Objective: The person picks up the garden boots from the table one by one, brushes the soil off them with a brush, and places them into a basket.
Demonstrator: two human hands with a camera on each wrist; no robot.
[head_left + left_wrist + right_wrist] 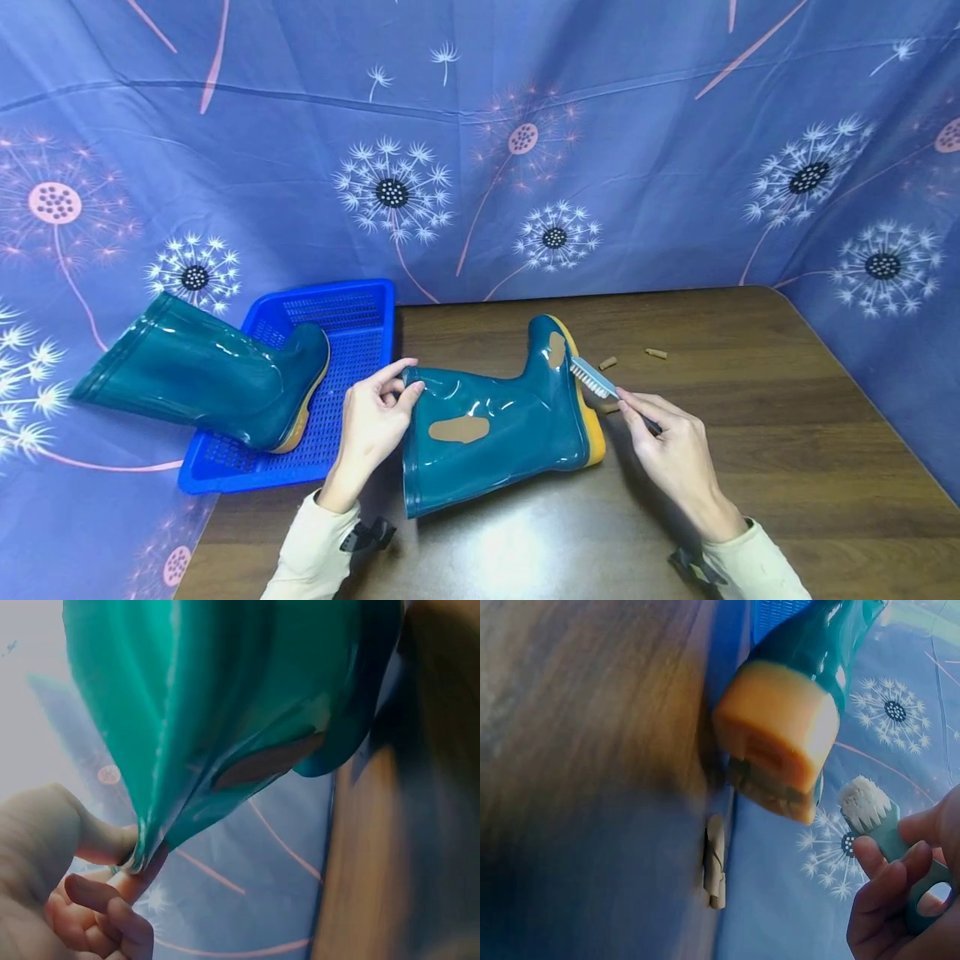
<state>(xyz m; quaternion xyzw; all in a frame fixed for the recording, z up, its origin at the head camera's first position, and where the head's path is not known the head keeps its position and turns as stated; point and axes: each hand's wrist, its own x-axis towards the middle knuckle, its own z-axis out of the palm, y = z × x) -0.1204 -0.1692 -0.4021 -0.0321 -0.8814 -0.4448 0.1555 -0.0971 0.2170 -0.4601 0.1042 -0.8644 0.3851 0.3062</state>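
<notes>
A teal rain boot (517,417) with a yellow sole (595,433) lies on its side on the wooden table. It bears a brown patch (459,429) on the shaft and another brown patch (557,350) on the toe. Thumb and fingers of my left hand (375,421) pinch the upper corner of the boot's top rim, also seen in the left wrist view. My right hand (675,446) grips a small brush (885,829) by its handle. The white bristles (591,382) are right by the edge of the sole near the toe.
At the left stands a blue plastic basket (352,292), with a second teal boot (202,375) leaning in it and over its side. Small brown rolled pieces (656,354) lie behind the brush on the table (750,400). A patterned blue cloth (637,150) hangs behind.
</notes>
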